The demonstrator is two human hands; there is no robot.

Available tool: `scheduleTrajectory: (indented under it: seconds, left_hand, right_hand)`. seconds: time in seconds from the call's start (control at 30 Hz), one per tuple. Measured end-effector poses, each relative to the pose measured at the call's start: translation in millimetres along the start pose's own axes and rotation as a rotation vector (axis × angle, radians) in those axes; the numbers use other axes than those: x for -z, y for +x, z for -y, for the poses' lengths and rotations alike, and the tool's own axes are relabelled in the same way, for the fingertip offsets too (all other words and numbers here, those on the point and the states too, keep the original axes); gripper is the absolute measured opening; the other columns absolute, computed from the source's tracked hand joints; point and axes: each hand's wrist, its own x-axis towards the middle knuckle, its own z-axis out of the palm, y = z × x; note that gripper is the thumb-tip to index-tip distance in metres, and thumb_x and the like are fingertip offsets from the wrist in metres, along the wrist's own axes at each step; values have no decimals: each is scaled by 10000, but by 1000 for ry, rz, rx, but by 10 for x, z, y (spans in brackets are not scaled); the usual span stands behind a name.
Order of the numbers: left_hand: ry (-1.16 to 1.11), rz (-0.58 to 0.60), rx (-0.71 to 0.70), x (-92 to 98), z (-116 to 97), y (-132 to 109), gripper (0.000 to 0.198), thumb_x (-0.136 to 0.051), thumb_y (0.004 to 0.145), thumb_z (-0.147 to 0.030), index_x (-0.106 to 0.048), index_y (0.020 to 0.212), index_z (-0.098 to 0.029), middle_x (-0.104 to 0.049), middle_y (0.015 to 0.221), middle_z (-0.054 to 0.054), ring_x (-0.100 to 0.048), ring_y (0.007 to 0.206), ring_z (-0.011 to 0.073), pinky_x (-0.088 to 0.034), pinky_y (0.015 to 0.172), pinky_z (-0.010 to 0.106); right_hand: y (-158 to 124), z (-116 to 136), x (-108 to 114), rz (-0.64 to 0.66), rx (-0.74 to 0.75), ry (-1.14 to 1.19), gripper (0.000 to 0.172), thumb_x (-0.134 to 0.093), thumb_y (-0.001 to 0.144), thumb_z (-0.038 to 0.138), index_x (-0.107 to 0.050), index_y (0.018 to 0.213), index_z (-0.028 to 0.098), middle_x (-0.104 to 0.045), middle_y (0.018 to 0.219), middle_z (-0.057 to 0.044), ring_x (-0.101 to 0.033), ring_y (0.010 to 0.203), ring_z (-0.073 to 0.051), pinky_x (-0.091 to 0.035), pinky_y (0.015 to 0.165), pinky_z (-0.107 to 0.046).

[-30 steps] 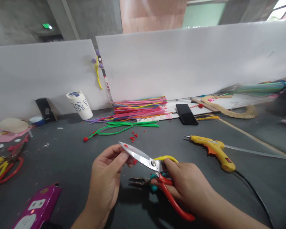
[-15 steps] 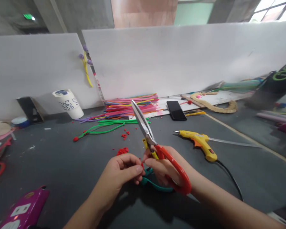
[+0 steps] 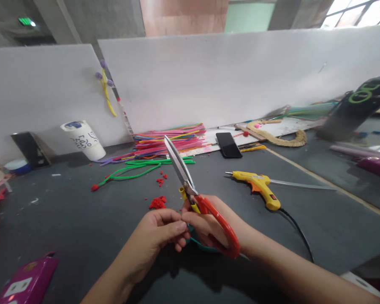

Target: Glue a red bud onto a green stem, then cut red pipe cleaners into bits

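Observation:
My right hand (image 3: 205, 223) is wrapped around the red handles of a pair of scissors (image 3: 181, 162), with the metal blades pointing up and away and nearly together. A yellow sleeve sits near their pivot. Close beside it, my left hand (image 3: 163, 232) is closed, thumb and finger pinched by the right fingertips; what lies in that pinch is hidden. A teal curved thing (image 3: 205, 247) shows partly behind and below the hands. Just beyond the left hand lies a small heap of red bits (image 3: 158, 202), with a few more scattered farther off.
Green pipe cleaners (image 3: 136, 171) with a red tip lie behind the red bits, before a bundle of colourful pipe cleaners (image 3: 167, 141). A yellow glue gun (image 3: 259, 185) with its cord is at right. Also here are a phone (image 3: 228, 145), white cup (image 3: 84, 141) and purple power strip (image 3: 30, 278).
The view has shifted slightly to the right. Both hands stay together with the scissors raised. A red sliver seen between the fingertips earlier is now out of sight.

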Motion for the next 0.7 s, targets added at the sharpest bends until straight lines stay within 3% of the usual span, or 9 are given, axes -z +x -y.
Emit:
scheduleTrajectory:
  seconds: [0.1,0.23,0.4,0.6,0.7]
  left_hand:
    - [67,-18,0,9,-7,-3,118,-641,659,-211,-577,599,-132,-573,550,5,-475,483,82,-357,476,198]
    - [174,-79,-24,20,-24,-23,304,-558,728,-318,-510,483,-143,-506,452,-8,-402,402,68,-289,415,196]
    - [66,-118,-90,7,-22,-17,90,-635,660,-226,-613,661,-138,-573,587,13,-491,536,107,-381,518,222]
    - [10,-96,-81,5,-11,1,79,-646,643,-201,-607,624,-135,-565,568,12,-482,517,101,-371,498,218]
    - [29,-99,-94,10,-11,-7,77,-628,661,-211,-601,645,-141,-567,586,15,-478,521,102,-370,505,221]
  right_hand:
    - [8,-49,0,-6,53,27,107,-466,782,254,-469,696,191,-416,352,96,-365,298,-57,-321,323,-152]
    - [9,-70,9,-25,42,40,103,-457,786,256,-464,700,200,-373,317,107,-323,278,-60,-299,300,-156]
    - [-13,-21,-15,-39,32,22,145,-487,776,283,-456,664,196,-393,346,99,-348,290,-56,-269,273,-135]
    - [-24,-25,9,-52,78,2,189,-523,758,354,-472,669,196,-397,358,95,-369,304,-63,-298,301,-151]
    - [1,-27,72,-146,95,-78,213,-491,774,381,-469,666,198,-389,340,92,-388,305,-78,-325,329,-172]
